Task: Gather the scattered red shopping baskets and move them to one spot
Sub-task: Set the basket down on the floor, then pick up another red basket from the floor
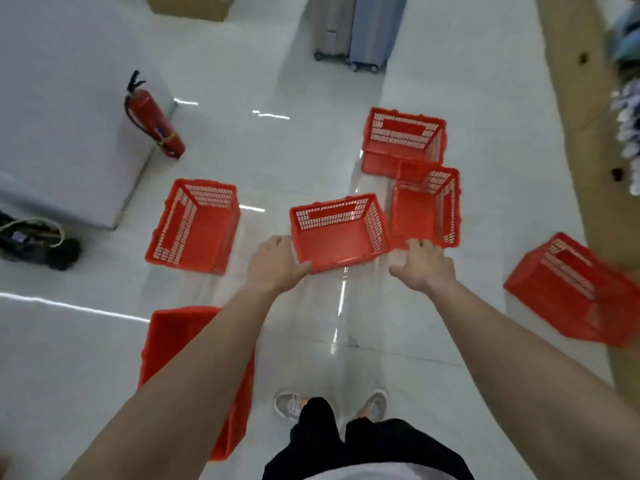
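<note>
red baskets: six lie scattered on the floor, each listed below.
floor [277, 161]: white glossy tiles that carry everything here.
white block [62, 98]: stands at the floor's far left.
wooden shelf [568, 81]: runs along the floor's right edge.
suitcases [360, 29]: two stand upright, side by side, at the floor's far edge.
near basket [169, 344]: lies at the near left and is partly hidden by the left forearm.
tipped basket [571, 289]: lies on its side by the floor's right edge, just beside the wooden shelf.
left basket [194, 230]: sits open side up, left of centre, apart from the others.
far basket [401, 136]: lies right of centre and is the farthest from the person.
right basket [422, 209]: sits open side up, its far edge against the far basket.
middle basket [341, 230]: sits tilted at the floor's centre, just beside the right basket.
fire extinguisher [154, 119]: red, it leans on the white block.
dark bag [38, 244]: lies at the floor's left edge.
left hand [277, 265]: its fingers curl around the near left corner of the middle basket.
right hand [424, 268]: its fingers are curled at the near right corner of the middle basket; I cannot tell whether they hold it.
shoes [291, 405]: a grey pair stands at the floor's near edge.
</note>
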The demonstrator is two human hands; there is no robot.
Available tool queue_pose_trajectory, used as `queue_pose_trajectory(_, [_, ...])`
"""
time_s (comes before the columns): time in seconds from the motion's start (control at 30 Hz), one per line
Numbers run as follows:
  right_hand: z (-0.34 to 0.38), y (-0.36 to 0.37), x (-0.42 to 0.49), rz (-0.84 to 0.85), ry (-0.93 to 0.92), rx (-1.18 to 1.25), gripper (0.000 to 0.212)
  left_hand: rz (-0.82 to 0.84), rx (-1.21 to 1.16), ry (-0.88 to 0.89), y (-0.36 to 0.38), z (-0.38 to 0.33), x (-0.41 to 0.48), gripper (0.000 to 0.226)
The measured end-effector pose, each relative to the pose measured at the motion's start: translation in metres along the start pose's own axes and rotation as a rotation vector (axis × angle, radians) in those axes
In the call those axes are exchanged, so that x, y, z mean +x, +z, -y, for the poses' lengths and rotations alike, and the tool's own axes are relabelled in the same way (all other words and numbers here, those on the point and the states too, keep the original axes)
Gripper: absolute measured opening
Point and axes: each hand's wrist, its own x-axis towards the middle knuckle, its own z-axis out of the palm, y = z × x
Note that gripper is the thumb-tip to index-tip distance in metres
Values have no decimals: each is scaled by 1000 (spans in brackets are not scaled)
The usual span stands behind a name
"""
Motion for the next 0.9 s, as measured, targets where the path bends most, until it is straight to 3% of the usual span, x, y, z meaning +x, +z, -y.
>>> queue_pose_trajectory(0.37, [-296,-30,-43,-2,441,256,78,111,193,410,84,-290,16,73])
queue_pose_trajectory(0.9, [-564,-60,4,12,954,576,75,416,296,728,225,-630,131,82])
